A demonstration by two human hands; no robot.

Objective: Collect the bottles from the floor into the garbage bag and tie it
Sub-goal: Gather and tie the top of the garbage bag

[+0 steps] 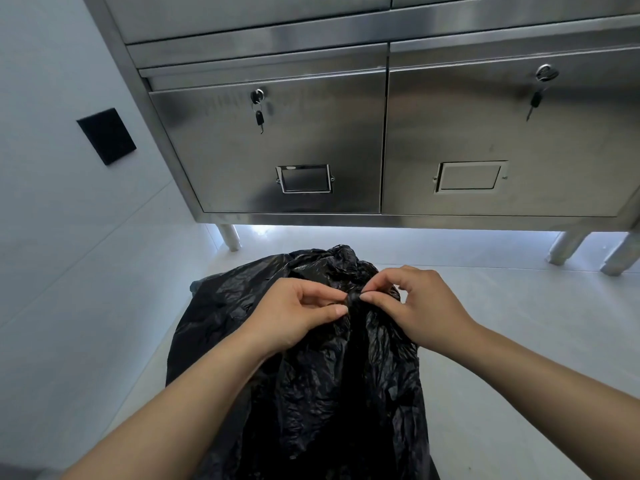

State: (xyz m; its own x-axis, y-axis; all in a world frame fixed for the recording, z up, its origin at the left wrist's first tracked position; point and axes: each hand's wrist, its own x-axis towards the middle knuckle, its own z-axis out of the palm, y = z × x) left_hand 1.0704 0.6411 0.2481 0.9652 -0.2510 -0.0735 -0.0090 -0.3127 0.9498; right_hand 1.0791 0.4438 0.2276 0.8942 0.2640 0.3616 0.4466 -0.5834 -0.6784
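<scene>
Here, in the head view, I see the black garbage bag standing on the pale floor, right below me and just in front of a steel cabinet whose two doors have keys hanging in their locks. My left hand and right hand meet at the bag's neck, where the plastic is bunched into a narrow twist. Both are clamped on that twist: the left pinches it between thumb and fingers from one side, the right nips it with thumb and forefinger from the other. A loose crest of plastic sticks up beyond the pinch, toward the cabinet.

No bottles show on the floor that I can see, and the bag's bulk hides whatever is inside, so I judge the collecting done and the tying step in hand. Whether a knot is already formed I cannot tell; the fingers cover that spot.

Next, I think, the loose end must be looped around the twist, pushed through, and pulled snug while one hand keeps the neck pinched so that the gather does not spring open.
</scene>
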